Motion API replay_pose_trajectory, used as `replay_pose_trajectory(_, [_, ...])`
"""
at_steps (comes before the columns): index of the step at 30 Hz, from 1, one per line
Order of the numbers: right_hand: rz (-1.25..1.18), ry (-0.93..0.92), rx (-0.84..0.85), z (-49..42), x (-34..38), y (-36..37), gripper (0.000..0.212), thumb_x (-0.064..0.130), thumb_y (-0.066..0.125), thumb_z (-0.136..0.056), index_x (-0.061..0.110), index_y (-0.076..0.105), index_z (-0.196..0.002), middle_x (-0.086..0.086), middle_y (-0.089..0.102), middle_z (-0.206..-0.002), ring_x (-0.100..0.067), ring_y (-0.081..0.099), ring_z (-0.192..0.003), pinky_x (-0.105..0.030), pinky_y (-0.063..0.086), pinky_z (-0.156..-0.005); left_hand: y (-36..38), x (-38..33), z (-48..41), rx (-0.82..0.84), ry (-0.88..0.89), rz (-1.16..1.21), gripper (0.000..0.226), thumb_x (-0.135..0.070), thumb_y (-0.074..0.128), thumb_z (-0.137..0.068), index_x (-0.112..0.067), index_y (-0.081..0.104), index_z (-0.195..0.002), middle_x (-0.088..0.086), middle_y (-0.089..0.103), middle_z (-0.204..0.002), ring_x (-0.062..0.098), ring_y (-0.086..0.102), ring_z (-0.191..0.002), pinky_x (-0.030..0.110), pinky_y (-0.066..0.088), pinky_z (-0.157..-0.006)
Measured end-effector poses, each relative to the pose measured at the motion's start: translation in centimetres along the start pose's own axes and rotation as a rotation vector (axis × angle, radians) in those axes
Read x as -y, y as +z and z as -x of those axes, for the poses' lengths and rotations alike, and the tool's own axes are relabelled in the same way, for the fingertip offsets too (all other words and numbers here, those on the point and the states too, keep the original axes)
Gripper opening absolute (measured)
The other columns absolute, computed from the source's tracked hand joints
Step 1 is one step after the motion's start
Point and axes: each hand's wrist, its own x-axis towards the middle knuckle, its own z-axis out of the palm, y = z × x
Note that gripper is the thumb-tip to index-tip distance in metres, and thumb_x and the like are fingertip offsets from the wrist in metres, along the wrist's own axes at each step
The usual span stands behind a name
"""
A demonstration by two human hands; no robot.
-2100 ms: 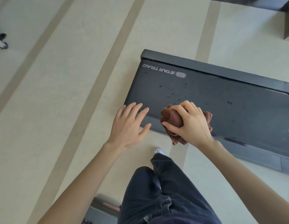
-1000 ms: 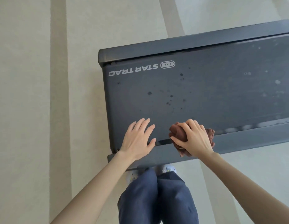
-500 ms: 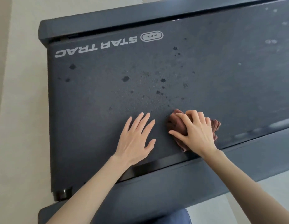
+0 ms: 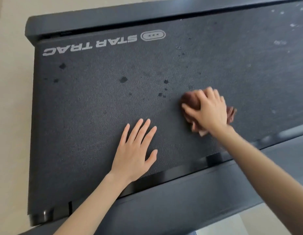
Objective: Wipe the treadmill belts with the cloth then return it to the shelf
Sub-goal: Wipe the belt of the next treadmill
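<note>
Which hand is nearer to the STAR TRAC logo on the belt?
Left. The left hand lies flat on the belt, below the logo. The right hand, holding the cloth, is farther right.

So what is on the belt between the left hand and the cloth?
Only bare belt lies between the left hand and the cloth in the head view; the dark spots sit further up.

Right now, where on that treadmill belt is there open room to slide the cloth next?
Belt lies bare between the STAR TRAC logo and the flat left hand, dark spots aside. Also bare beyond the right hand, toward the far rail. Crowded only where that hand bunches the cloth.
</note>
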Motion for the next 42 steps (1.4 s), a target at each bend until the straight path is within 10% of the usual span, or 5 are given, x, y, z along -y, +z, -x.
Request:
replay_pose_trajectory(5, [-0.003, 0.083, 0.026, -4.6, 1.0, 1.6, 0.056, 0.06, 0.052, -0.084, 0.014, 0.057, -0.117, -0.014, 0.052, -0.112, -0.034, 0.046, -0.106, -0.042, 0.035, -0.083, 0.5, 0.2, 0.0, -0.022, -0.013, 0.026, 0.062, -0.047, 0.035, -0.089, -0.019, 0.034, -0.145, 0.002, 0.024, -0.155, 0.019, 0.014, -0.145, 0.049, 0.017, -0.116])
replay_pose_trajectory(13, [-0.195, -0.437, 0.049, 7.9, 2.9, -1.0, 0.048, 0.063, 0.053, -0.082, 0.023, 0.064, -0.106, 0.0, 0.057, -0.099, -0.025, 0.049, -0.085, -0.037, 0.039, -0.068, -0.3, 2.5, 2.1, -0.073, -0.063, 0.113, 0.06, -0.04, 0.038, -0.09, -0.009, 0.04, -0.141, 0.003, 0.031, -0.152, 0.016, 0.023, -0.142, 0.039, 0.02, -0.115])
replay_pose_trajectory(23, [-0.027, -0.049, 0.024, -9.6, 7.1, 4.3, 0.054, 0.059, 0.05, -0.086, 0.014, 0.057, -0.116, -0.013, 0.053, -0.116, -0.034, 0.045, -0.109, -0.043, 0.037, -0.087, -0.2, 2.7, 1.9, -0.131, -0.094, 0.153, 0.056, -0.037, 0.04, -0.09, -0.011, 0.043, -0.14, 0.002, 0.036, -0.15, 0.016, 0.025, -0.142, 0.037, 0.018, -0.117])
replay_pose_trajectory(35, [-0.258, -0.596, 0.061, 7.2, 10.3, 0.1, 0.047, 0.062, 0.055, -0.082, 0.021, 0.065, -0.103, -0.001, 0.057, -0.099, -0.025, 0.05, -0.083, -0.037, 0.039, -0.068, -1.3, 7.7, 7.2, -0.104, -0.185, 0.11, 0.054, -0.038, 0.035, -0.092, -0.014, 0.042, -0.141, -0.002, 0.035, -0.15, 0.014, 0.025, -0.141, 0.038, 0.02, -0.115])
replay_pose_trajectory(42, [-0.157, -0.394, 0.011, -6.0, 13.8, 4.4, 0.051, 0.059, 0.057, -0.08, 0.018, 0.062, -0.109, -0.009, 0.055, -0.1, -0.032, 0.05, -0.096, -0.04, 0.038, -0.078, -1.2, 8.8, 7.7, -0.108, -0.193, 0.146, 0.053, -0.034, 0.037, -0.092, -0.016, 0.04, -0.141, -0.003, 0.034, -0.151, 0.012, 0.022, -0.142, 0.037, 0.018, -0.116])
